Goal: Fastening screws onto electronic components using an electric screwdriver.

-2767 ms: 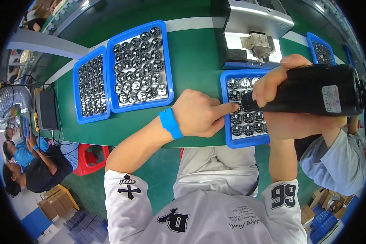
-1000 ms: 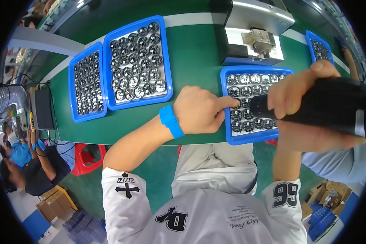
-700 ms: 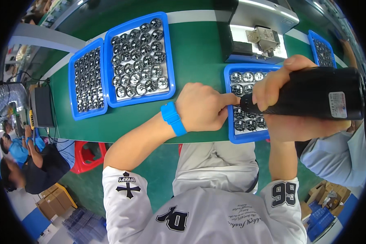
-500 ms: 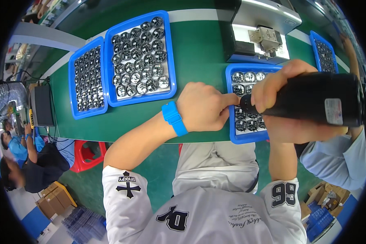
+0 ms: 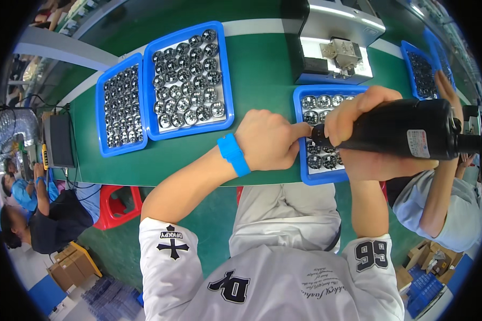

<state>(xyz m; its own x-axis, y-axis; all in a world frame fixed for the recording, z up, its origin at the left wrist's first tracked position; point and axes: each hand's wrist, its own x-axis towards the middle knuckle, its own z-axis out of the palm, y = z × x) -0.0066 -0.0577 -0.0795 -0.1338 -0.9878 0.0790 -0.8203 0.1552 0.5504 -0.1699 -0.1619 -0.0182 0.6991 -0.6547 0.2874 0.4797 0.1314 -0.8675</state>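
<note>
My right hand (image 5: pixel 367 115) is wrapped round a black electric screwdriver (image 5: pixel 396 131), which lies nearly level with its narrow nose toward the left. My left hand (image 5: pixel 268 140) is closed, its index finger reaching to the screwdriver's nose. Whatever those fingers pinch there, if anything, is hidden. Beneath both hands is a blue tray (image 5: pixel 298 107) with rows of round, shiny black-and-silver parts (image 5: pixel 314 161). The screwdriver and my right hand cover much of this tray.
Two blue trays, one larger (image 5: pixel 231 80) and one smaller (image 5: pixel 99 101), hold similar parts at left. A metal fixture (image 5: pixel 347 53) stands behind the near tray. Another filled tray (image 5: pixel 407 53) is far right, beside a person in grey (image 5: pixel 444 208). A red stool (image 5: pixel 112 206) is lower left.
The whole view has shifted slightly. My hands keep the same hold, with the screwdriver's nose still at my left fingertip. The person at right has moved an arm, and another blue tray shows there.
</note>
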